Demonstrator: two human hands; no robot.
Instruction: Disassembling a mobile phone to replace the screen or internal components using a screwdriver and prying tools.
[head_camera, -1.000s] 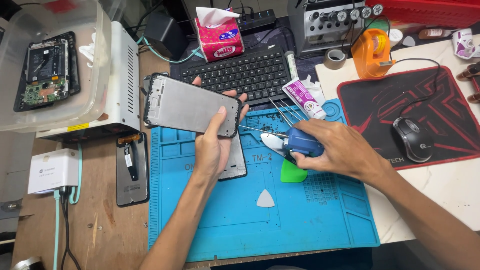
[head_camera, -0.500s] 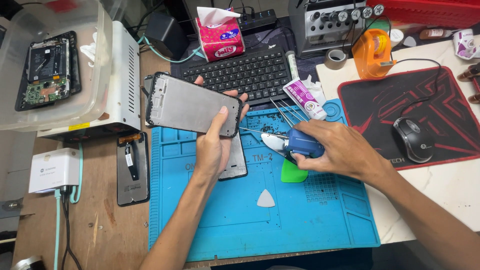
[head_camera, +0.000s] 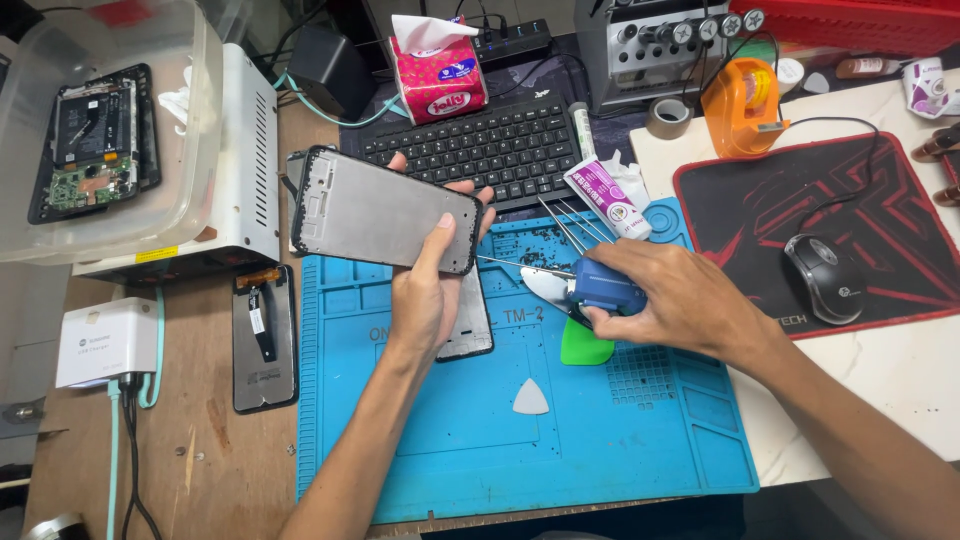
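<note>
**Phone frame held up over the blue mat, blue tool in the other hand**

The left hand (head_camera: 425, 290) holds a grey phone frame (head_camera: 385, 210) above the bench, fingers closed around its right end, thumb across the face and fingertips showing over the top edge. The frame tilts slightly, its long side running from about ten o'clock to four o'clock. Beneath the hand another dark phone panel (head_camera: 470, 320) lies flat on the blue work mat (head_camera: 450, 440).

At three o'clock from the frame, the right hand (head_camera: 680, 300) has its fingers wrapped tight around a blue tool (head_camera: 605, 288), its thin metal tip pointing toward nine o'clock, near the frame's lower right corner but apart from it. A green pick (head_camera: 585, 345) lies just under that hand; a white triangular pick (head_camera: 531, 397) rests on the mat at six o'clock from the frame.

A black keyboard (head_camera: 470, 145) sits at twelve o'clock, a glue tube (head_camera: 607, 198) and several tweezers (head_camera: 570, 222) at the mat's upper edge. A mouse (head_camera: 822, 278) sits on a red-and-black pad (head_camera: 740, 220) far to three o'clock. A black screen part (head_camera: 265, 335) lies on the wooden bench (head_camera: 200, 450) at eight o'clock.
</note>
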